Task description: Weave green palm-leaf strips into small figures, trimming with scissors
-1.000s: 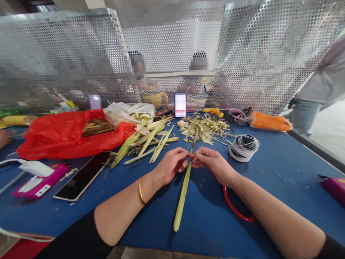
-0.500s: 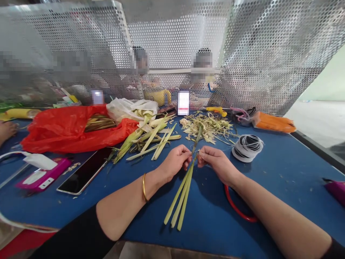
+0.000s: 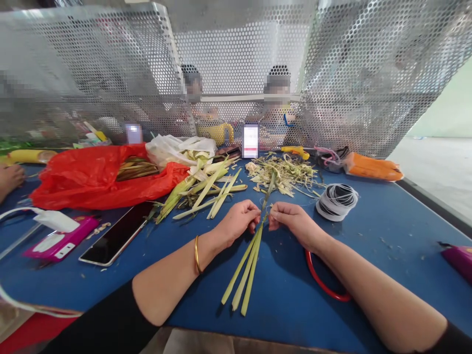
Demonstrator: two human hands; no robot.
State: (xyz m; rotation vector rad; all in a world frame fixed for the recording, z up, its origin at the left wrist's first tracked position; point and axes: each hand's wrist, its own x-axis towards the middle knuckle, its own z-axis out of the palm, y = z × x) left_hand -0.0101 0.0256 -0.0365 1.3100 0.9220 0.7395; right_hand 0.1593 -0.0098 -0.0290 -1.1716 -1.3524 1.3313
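A bundle of green stalks (image 3: pixel 245 275) lies on the blue table between my hands, its pale cut ends fanned towards me. Its darker, narrow end points away. My left hand (image 3: pixel 241 220) is closed in a pinch at the left of the point where the stalks meet. Close on the other side, my right hand (image 3: pixel 289 220) pinches too, fingertips just apart from the left ones. Fine pale thread shows by the fingertips, and both hands seem to grip it. A spool of white thread (image 3: pixel 336 204) stands to the right. Beneath my right wrist lies a red loop (image 3: pixel 324 285), partly hidden.
Loose stalks (image 3: pixel 206 191), a red bag (image 3: pixel 88 177) and a phone (image 3: pixel 114 236) lie left, near a purple power strip (image 3: pixel 62 238). Plant scraps (image 3: pixel 285 174) and an orange packet (image 3: pixel 373 167) lie beyond. Another person's hand (image 3: pixel 11 179) rests far left, and a perforated metal screen (image 3: pixel 239 54) stands behind.
My hands stay pinched at the stalks' joint with barely any shift. The stalks' near ends have moved slightly left.
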